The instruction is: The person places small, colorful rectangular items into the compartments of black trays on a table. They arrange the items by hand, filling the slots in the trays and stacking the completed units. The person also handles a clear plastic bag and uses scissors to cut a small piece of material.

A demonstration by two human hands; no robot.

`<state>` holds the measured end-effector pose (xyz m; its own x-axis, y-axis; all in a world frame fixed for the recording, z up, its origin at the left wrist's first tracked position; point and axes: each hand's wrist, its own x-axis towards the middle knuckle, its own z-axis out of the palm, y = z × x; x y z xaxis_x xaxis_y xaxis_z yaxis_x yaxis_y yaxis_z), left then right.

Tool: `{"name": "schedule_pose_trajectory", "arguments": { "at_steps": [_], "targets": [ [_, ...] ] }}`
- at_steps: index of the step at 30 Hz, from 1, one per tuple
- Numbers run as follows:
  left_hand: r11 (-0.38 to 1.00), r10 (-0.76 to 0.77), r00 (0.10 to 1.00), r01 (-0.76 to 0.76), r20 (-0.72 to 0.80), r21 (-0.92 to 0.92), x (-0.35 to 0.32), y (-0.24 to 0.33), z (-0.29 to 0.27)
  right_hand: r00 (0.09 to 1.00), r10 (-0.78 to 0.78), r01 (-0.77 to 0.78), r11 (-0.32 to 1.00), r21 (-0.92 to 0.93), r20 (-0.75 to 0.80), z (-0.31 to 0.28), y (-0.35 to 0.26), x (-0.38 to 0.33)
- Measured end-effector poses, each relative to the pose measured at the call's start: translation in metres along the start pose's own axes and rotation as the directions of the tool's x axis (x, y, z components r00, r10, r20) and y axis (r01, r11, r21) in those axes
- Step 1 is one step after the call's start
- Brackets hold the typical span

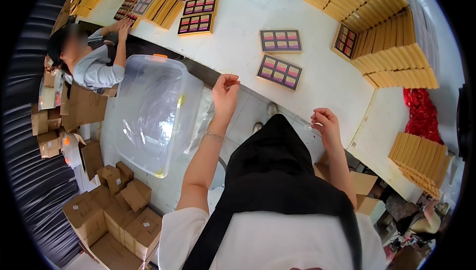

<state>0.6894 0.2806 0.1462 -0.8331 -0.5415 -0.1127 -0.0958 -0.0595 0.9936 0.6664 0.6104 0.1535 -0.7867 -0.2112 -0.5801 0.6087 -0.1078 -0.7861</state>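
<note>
My left hand (226, 94) is raised in front of the table edge, its thumb and fingers drawn together. Whatever it may pinch is too small or thin to make out. To the right, my right hand (326, 124) is also closed, fingertips against the thumb, with perhaps a faint pale bit at the tips. Beyond both hands, two flat boxes lie on the white table. The nearer box (279, 72) is tilted and has a dark face with several pink, purple and cream blocks. Just behind it is the farther box (280, 40), similar in look. Neither hand touches them.
A large clear plastic tub (149, 114) stands left of my left arm. Tall stacks of yellow-edged boxes (391, 47) line the table's right side, near red ribbon (421, 114). At the far left a co-worker (94, 62) reaches onto the table (238, 17). Cardboard cartons (116, 220) fill the lower left.
</note>
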Motion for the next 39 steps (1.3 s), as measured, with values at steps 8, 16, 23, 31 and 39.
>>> {"name": "schedule_pose_trajectory", "arguments": {
  "at_steps": [8,16,23,31,39],
  "targets": [
    [0.794,0.187,0.963,-0.264,0.194,0.548,0.192,-0.042,0.080,0.946,-0.325,0.311,0.911,-0.269,-0.008,0.029,-0.091,0.189],
    [0.125,0.005,0.933,-0.358,0.361,0.925,0.421,-0.083,0.176,0.958,-0.253,0.273,0.949,-0.159,0.137,0.144,-0.114,0.286],
    [0.257,-0.447,0.764,-0.389,0.466,0.885,0.370,-0.003,0.097,0.628,-0.637,0.657,0.128,-0.743,0.446,0.162,-0.162,0.301],
    [0.311,-0.512,-0.162,0.880,0.844,0.358,0.295,0.014,-0.043,0.396,-0.223,0.833,-0.321,-0.450,0.891,0.234,-0.119,0.280],
    [0.578,-0.023,0.993,0.106,-0.114,0.809,0.414,-0.044,-0.157,0.891,-0.262,0.416,0.797,-0.437,0.372,0.308,-0.053,0.372]
  ]
}}
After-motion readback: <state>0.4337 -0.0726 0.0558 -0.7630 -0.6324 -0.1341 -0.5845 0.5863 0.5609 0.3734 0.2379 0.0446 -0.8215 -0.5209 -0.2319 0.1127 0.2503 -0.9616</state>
